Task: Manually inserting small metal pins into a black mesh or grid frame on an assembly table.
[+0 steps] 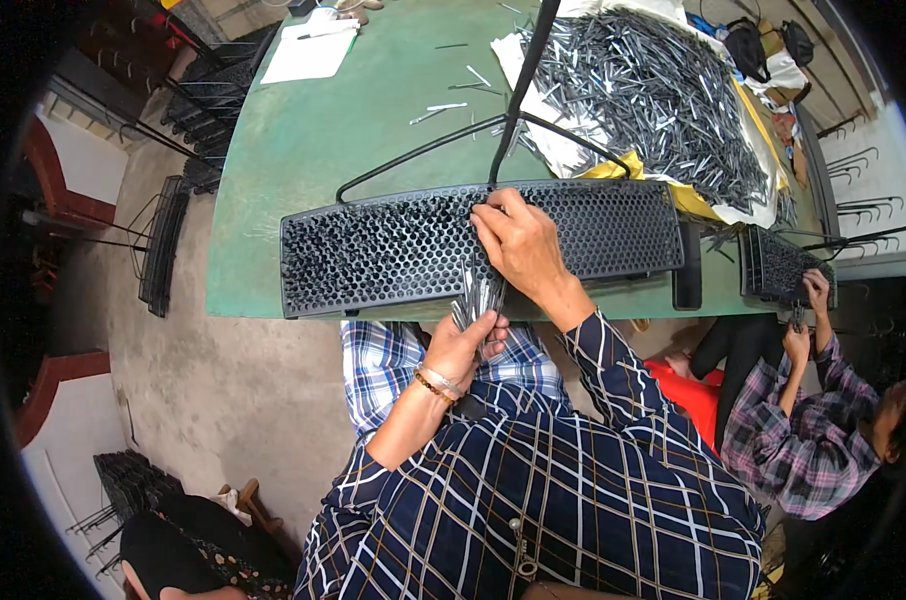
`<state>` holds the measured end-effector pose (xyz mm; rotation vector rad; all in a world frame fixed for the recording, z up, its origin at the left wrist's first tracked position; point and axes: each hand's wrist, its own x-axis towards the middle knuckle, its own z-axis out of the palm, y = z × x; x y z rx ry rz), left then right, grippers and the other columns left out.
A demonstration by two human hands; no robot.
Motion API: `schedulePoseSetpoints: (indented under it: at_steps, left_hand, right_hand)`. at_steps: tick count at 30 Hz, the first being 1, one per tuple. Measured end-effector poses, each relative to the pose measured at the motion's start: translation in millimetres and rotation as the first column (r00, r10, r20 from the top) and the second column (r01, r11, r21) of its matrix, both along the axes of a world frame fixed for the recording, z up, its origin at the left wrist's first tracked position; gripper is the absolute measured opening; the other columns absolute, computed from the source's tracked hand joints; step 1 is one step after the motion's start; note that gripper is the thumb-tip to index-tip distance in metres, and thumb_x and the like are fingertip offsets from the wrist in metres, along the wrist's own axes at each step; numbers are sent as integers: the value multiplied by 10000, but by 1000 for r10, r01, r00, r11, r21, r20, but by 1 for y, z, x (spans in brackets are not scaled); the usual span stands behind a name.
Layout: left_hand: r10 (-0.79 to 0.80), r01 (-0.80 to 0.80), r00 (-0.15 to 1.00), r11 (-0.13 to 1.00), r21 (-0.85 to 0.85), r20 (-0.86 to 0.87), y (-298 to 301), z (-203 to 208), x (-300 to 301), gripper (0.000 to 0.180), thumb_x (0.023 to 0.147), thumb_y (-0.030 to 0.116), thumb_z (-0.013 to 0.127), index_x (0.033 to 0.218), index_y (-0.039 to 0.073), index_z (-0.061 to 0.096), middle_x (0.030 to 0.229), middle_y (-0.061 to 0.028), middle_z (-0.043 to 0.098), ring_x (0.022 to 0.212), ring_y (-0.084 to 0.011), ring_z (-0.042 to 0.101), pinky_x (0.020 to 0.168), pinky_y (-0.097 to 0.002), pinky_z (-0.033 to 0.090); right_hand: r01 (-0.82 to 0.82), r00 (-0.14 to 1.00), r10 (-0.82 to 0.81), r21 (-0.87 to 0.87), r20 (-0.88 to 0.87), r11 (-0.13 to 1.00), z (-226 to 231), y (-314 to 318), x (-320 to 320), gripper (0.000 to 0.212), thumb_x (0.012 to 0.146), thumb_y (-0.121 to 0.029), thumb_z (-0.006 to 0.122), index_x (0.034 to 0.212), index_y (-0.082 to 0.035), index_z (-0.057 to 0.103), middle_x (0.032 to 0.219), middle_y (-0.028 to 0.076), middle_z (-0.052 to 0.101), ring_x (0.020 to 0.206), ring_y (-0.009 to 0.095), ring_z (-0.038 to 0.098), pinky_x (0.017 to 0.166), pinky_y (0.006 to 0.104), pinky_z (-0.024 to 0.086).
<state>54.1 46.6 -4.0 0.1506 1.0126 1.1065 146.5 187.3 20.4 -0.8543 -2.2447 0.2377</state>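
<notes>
A long black rack (pixel 603 235) full of round holes rests along the near edge of the green table, with a black wire frame rising behind it. Dark slim pieces fill many holes in its left part; the right part shows bare holes. My left hand (pixel 461 345) is closed around a bundle of thin dark and silver sticks (pixel 480 292) just below the rack's near edge. Over the middle of the rack, my right hand (pixel 518 240) has its fingers pinched together at the holes. Whatever is between those fingertips is too small to make out.
A large heap of similar sticks (pixel 643 90) lies on white and yellow sheeting at the back right. Loose sticks (pixel 438 110) and a paper pad (pixel 311 50) lie on the green table (pixel 263 150). A co-worker (pixel 813 420) at the right handles another rack (pixel 773 265).
</notes>
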Motion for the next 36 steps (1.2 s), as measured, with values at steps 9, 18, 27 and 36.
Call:
schedulePoseSetpoints:
  at_steps: [9, 18, 27, 36]
  left_hand:
    - [7, -7, 1000, 1000, 18, 4, -3, 4, -3, 117, 896, 145, 584, 939, 38, 601, 841, -35, 621, 738, -98, 579, 604, -222, 496]
    - [17, -17, 1000, 1000, 25, 9, -1, 4, -3, 128, 896, 163, 589, 938, 43, 607, 841, -31, 630, 732, -103, 590, 599, -219, 499]
    - [51, -51, 999, 996, 77, 7, 9, 11, 3, 156, 916, 152, 552, 998, 23, 583, 875, -56, 634, 746, -114, 598, 612, -232, 510]
    - [-55, 53, 998, 997, 65, 26, 20, 7, 10, 232, 927, 190, 536, 1077, 17, 567, 884, -73, 624, 748, -133, 603, 604, -246, 525]
  right_hand:
    - [18, 998, -15, -44, 69, 999, 8, -2, 0, 118, 790, -128, 659, 859, -32, 648, 866, 74, 573, 661, 265, 600, 586, 354, 480]
    - [30, 998, -28, -32, 53, 999, 5, -2, 6, 128, 811, -129, 646, 891, -30, 661, 879, 83, 593, 670, 259, 602, 599, 348, 482]
    - [-193, 956, -103, -853, -275, 485, 12, -20, 38, 199, 835, -145, 645, 938, 24, 660, 765, 64, 654, 610, 84, 564, 515, 229, 433]
    - [-124, 849, -276, -677, -450, 725, 4, 17, 30, 210, 867, -137, 623, 1009, 17, 644, 826, 18, 667, 674, 37, 574, 520, 178, 444]
